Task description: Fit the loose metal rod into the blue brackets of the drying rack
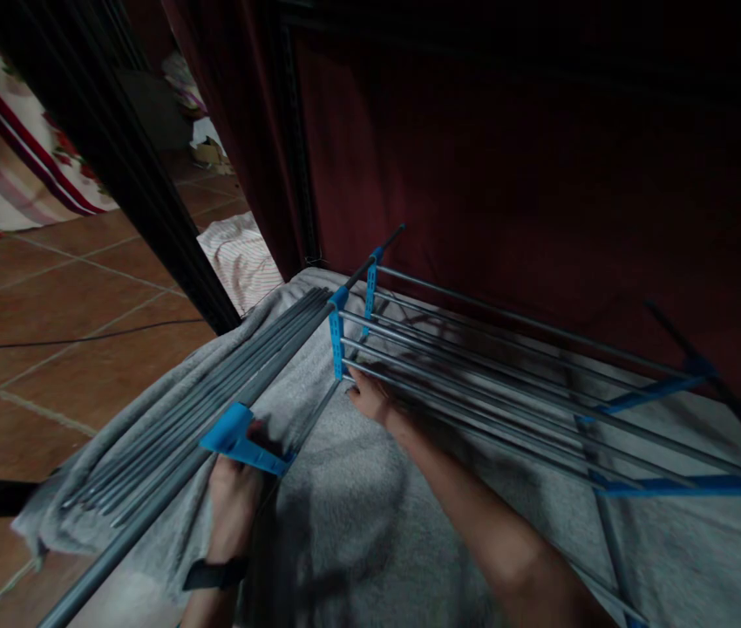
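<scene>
Evidently, my left hand [234,488] was wrapped around the near blue bracket [246,445], on the long grey pole [148,506] at the left. My right hand [370,399] reached farther, fingers curled by the middle blue bracket [336,344]; whether they gripped a rod, I couldn't tell. From there, fitted rods [449,291] ran rightward to the right-hand brackets [690,484], so the middle and far sections looked largely assembled. I saw no rods in the near bracket, and loose rods [214,400] lay left of the pole on the grey blanket [344,488], so I judged that section unfinished. Tiled floor [115,384] showed beyond, left.
</scene>
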A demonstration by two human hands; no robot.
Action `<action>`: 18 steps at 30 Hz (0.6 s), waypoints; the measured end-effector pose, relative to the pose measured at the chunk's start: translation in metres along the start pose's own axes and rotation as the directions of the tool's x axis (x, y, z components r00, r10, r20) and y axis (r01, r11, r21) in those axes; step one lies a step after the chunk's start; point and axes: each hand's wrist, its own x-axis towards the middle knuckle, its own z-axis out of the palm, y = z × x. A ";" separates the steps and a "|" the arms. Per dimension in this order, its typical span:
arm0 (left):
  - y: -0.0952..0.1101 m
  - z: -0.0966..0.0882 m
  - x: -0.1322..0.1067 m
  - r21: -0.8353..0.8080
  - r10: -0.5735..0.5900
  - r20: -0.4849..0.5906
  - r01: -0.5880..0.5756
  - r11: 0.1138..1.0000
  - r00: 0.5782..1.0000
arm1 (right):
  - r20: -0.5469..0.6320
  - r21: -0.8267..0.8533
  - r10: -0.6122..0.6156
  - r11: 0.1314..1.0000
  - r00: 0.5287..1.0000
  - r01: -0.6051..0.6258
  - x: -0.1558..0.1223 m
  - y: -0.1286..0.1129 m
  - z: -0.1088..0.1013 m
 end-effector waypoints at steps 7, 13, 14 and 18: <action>0.015 -0.016 -0.050 -0.149 -0.163 0.109 0.178 0.973 0.981 | -0.268 0.054 0.079 0.996 0.960 -0.067 -0.125 0.021 -0.002; 0.046 -0.004 -0.042 -0.215 -0.242 0.210 0.287 0.934 0.947 | -0.576 0.187 0.277 0.961 0.769 -0.206 -0.265 0.070 -0.013; 0.049 -0.001 -0.040 -0.200 -0.266 0.204 0.306 0.931 0.942 | -0.617 0.214 0.328 0.945 0.715 -0.249 -0.287 0.078 -0.017; 0.044 0.004 -0.033 -0.060 -0.348 0.203 0.366 0.929 0.915 | -0.715 0.363 0.529 0.840 0.457 -0.404 -0.360 0.110 -0.034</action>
